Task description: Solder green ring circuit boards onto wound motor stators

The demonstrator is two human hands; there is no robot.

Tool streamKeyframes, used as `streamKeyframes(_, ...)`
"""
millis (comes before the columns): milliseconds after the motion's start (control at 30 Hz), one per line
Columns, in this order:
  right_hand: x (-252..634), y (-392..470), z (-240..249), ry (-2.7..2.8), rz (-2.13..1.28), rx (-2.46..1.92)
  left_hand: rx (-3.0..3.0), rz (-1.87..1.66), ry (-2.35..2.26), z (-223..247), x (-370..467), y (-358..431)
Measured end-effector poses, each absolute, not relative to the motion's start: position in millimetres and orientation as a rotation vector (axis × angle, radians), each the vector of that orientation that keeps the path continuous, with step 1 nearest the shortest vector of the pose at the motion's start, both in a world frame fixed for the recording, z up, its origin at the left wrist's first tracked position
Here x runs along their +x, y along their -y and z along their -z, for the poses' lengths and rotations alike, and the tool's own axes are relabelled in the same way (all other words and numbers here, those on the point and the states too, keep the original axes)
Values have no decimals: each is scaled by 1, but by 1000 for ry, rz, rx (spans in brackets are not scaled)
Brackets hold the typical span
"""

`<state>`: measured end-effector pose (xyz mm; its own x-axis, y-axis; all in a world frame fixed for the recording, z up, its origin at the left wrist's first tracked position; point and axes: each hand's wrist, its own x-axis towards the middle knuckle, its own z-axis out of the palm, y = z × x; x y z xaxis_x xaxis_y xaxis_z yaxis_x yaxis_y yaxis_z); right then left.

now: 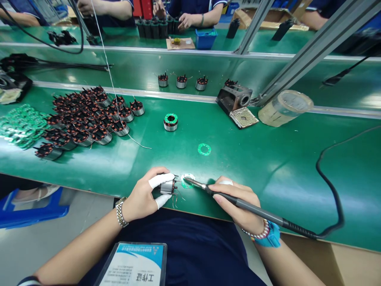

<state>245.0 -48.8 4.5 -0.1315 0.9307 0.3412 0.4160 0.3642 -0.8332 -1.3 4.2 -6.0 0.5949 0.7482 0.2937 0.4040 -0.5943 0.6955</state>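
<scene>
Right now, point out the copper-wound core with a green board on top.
The core standing upright, alone, just right of the big cluster: a green ring board covers its top. The others visible have none.

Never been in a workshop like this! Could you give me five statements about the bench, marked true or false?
1. The right hand holds a soldering iron. True.
2. The left hand is idle. False: the left hand holds a metal coil part.
3. White covers sit on some left-hand fingers. True.
4. The iron's tip is beside the tall tub. False: it is at a ring board between the hands.
5. A piled-up heap of green boards lies left of the grouped coils. True.
</scene>
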Motion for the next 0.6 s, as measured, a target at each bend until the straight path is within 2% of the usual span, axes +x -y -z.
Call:
streamKeyframes(267, 243, 49, 2, 1722, -490, -1265, 2233, -784, -919, 6, -1, -4)
streamKeyframes(467, 236, 42, 8, 2009, -320, -1092, 1960, -764, -938, 4, -1, -4)
streamKeyframes(600, 229, 40, 3, 1887, -265, -1212, 1914, -705, -887, 0, 4, -4)
